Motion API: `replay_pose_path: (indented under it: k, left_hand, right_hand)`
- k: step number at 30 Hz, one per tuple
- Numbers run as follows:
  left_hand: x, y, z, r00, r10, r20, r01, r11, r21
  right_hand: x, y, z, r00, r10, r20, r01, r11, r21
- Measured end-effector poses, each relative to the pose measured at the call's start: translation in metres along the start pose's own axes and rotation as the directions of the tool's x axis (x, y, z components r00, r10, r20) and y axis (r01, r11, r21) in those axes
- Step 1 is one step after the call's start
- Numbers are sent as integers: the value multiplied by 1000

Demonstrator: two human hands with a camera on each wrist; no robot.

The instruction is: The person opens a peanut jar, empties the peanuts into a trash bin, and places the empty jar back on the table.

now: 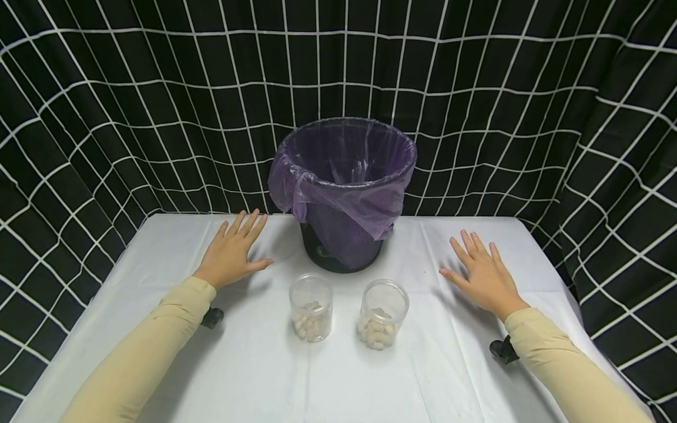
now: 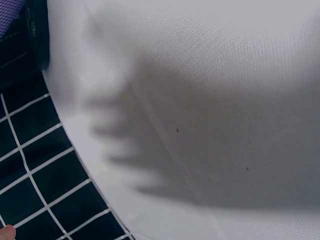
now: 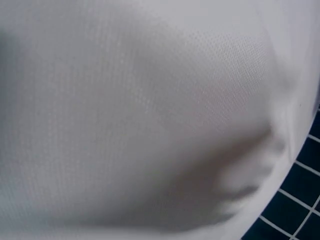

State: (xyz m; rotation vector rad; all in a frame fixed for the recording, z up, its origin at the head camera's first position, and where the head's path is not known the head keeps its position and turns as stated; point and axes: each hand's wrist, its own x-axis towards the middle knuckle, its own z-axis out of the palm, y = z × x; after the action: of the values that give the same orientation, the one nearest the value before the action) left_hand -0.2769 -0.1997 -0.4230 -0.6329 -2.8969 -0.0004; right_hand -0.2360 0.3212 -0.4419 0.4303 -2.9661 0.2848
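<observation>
My left hand, fingers straight and spread, is palm down over the left part of the table and holds nothing. On the other side my right hand has its fingers extended too, with nothing in it. Between them stand two clear round jars, a left jar and a right jar, both without lids and partly filled with small pale pieces whose kind I cannot tell. Behind the jars is a black mesh wastebasket lined with a purple plastic bag. The wrist views show mainly hand shadows on cloth.
A white cloth covers the table. Black curtains with a white grid surround its back and sides. Small black devices sit under the left sleeve and the right sleeve.
</observation>
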Motion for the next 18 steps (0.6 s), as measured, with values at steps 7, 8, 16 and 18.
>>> replay_pose_path:
  k: [7, 8, 16, 18]
  left_hand:
    - [-2, 1, 1, 1000, 15, -15, -15, 1000, 0]
    - [-2, 2, 1, 1000, 16, -12, -16, 1000, -3]
    - [-5, 4, 0, 999, 33, -26, -34, 999, -34]
    - [-6, 5, 0, 999, 39, -37, -40, 999, -35]
  right_hand:
    - [-2, -4, 0, 1000, -11, -6, 11, 1000, 8]
    - [-2, -4, 0, 1000, -12, -5, 12, 1000, 8]
    - [-6, -11, -1, 1000, -25, -5, 25, 1000, 6]
    - [-6, -13, -2, 1000, -30, -7, 30, 999, 13]
